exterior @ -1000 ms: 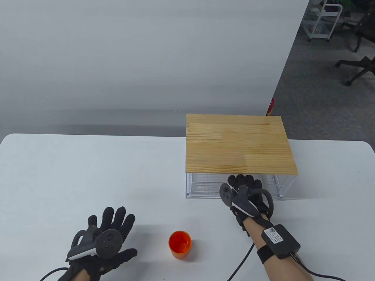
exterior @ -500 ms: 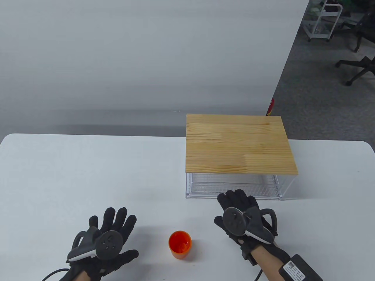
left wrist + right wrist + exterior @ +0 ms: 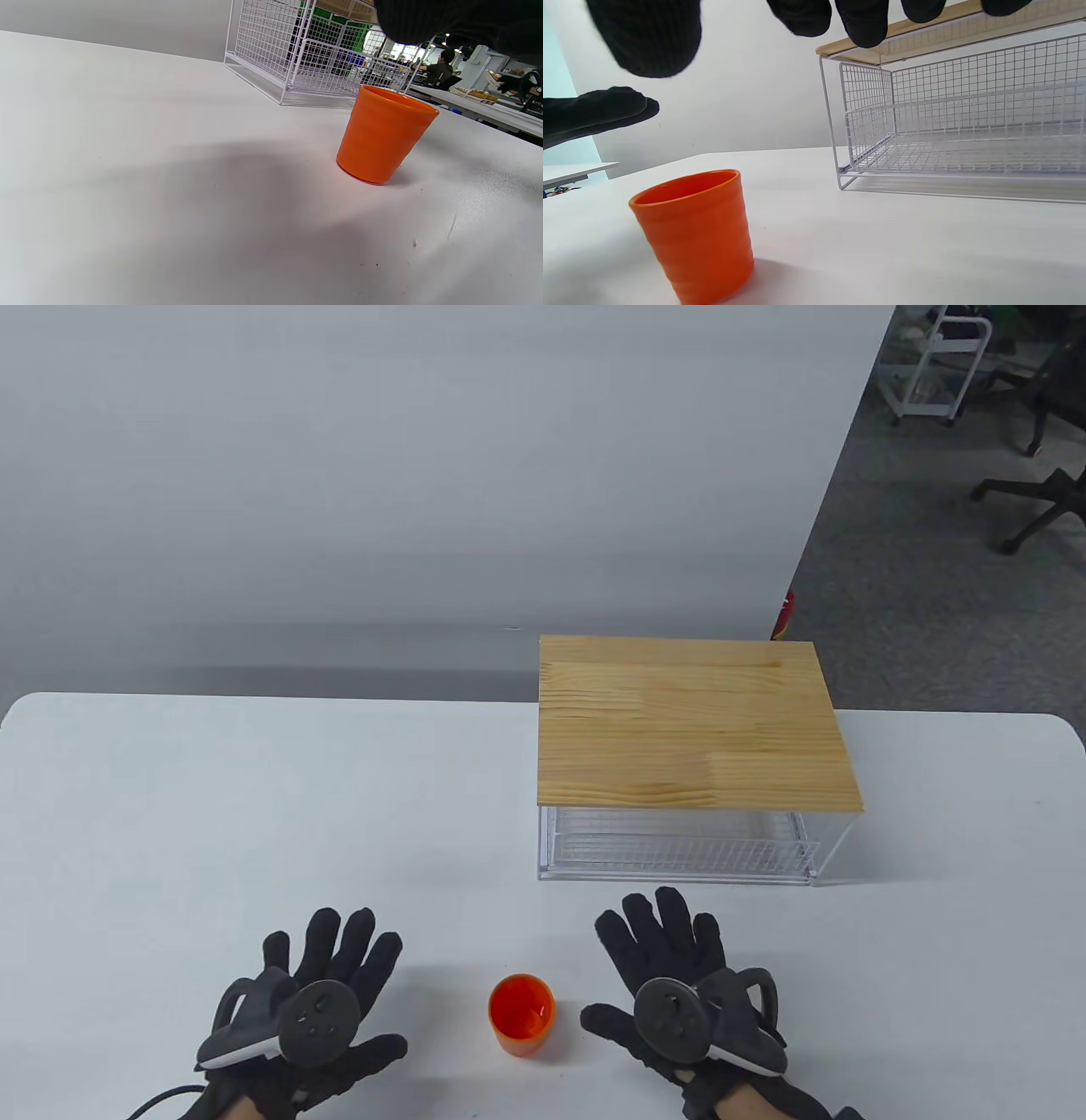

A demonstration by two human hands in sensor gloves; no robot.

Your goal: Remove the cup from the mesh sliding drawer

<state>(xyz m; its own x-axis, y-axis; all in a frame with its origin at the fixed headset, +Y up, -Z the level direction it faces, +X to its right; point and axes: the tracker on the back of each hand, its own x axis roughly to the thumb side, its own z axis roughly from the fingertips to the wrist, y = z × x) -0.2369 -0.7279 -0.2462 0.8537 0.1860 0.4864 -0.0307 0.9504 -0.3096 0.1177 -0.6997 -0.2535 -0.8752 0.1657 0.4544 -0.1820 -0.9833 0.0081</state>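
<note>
An orange cup (image 3: 521,1014) stands upright on the white table near its front edge, between my hands; it also shows in the left wrist view (image 3: 384,134) and the right wrist view (image 3: 695,234). The white mesh drawer (image 3: 674,847) sits pushed into its wire frame under a wooden top (image 3: 691,725), and looks empty in the right wrist view (image 3: 967,140). My left hand (image 3: 327,984) lies open, fingers spread, left of the cup. My right hand (image 3: 657,967) lies open, fingers spread, right of the cup and in front of the drawer. Neither hand holds anything.
The white table (image 3: 254,814) stretches left of the drawer unit. A grey wall panel (image 3: 424,475) stands behind the table. Office chairs (image 3: 1039,487) and a white cart (image 3: 933,364) stand on the floor at the far right.
My right hand has drawn back from the drawer's front toward the table's near edge and opened out flat beside the cup. The left hand and the cup have barely moved.
</note>
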